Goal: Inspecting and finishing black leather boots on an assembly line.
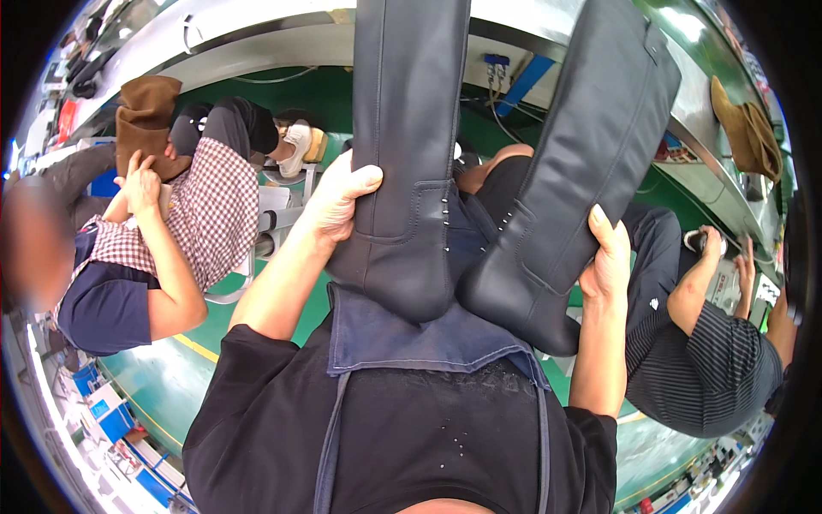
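Note:
A tall black boot [407,163] is gripped by my left hand [347,195], thumb lying over the shaft just above the ankle and fingers hidden behind it. Its mate, another tall black boot [574,163], leans to the right, with my right hand [606,257] closed around its heel side and the thumb on top. Both feet point down toward my navy apron [411,338], the shafts stretching away past the table edge. The feet are very close together. Short white marks line the seams at both ankles.
A long workbench [257,43] runs across the far side, with a blue leg [524,86] and cables beneath. On my left, a co-worker in a checked apron [218,206] holds a brown boot [147,111]. A person in a striped top [719,368] sits at right, near a tan boot [745,128].

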`<state>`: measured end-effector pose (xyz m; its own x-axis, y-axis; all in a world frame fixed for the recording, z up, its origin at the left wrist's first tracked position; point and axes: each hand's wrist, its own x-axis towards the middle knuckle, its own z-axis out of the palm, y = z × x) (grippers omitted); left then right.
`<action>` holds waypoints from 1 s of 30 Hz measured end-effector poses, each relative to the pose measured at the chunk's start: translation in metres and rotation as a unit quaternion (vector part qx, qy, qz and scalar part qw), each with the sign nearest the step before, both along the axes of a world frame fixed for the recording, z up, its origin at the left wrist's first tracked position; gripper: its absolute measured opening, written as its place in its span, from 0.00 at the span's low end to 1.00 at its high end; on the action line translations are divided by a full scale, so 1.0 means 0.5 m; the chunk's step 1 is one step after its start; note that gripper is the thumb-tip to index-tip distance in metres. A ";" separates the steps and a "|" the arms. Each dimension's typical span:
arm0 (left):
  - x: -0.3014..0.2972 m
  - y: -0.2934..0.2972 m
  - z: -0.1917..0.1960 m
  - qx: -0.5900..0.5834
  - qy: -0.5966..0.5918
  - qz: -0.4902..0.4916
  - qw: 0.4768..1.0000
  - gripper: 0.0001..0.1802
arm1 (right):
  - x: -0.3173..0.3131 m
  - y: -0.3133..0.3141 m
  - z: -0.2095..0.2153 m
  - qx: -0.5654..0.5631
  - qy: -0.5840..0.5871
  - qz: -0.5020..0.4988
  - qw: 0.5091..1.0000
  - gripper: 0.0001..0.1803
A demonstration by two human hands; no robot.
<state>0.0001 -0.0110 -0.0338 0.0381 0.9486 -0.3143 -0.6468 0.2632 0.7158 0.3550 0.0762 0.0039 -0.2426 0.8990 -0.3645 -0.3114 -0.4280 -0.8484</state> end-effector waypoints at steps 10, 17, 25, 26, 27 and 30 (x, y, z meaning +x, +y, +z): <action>0.001 -0.006 -0.025 0.043 -0.116 0.013 0.992 0.40 | 0.007 -0.008 -0.012 -0.016 0.014 -0.009 1.000 0.31; 0.005 -0.021 -0.028 0.046 -0.111 0.005 0.993 0.40 | -0.003 -0.014 -0.007 -0.002 0.010 -0.017 1.000 0.30; 0.007 -0.022 -0.033 0.037 -0.082 0.018 0.996 0.43 | 0.016 -0.025 -0.034 0.000 0.030 -0.040 0.999 0.29; 0.011 -0.020 -0.027 0.036 -0.075 0.022 0.996 0.42 | 0.019 -0.027 -0.036 0.002 0.035 -0.045 0.998 0.29; 0.014 -0.019 -0.019 0.036 -0.077 0.022 0.996 0.42 | 0.021 -0.028 -0.039 0.002 0.032 -0.046 0.998 0.29; 0.019 -0.016 -0.009 0.045 -0.069 0.026 0.996 0.41 | 0.028 -0.031 -0.046 -0.006 0.047 -0.056 0.997 0.29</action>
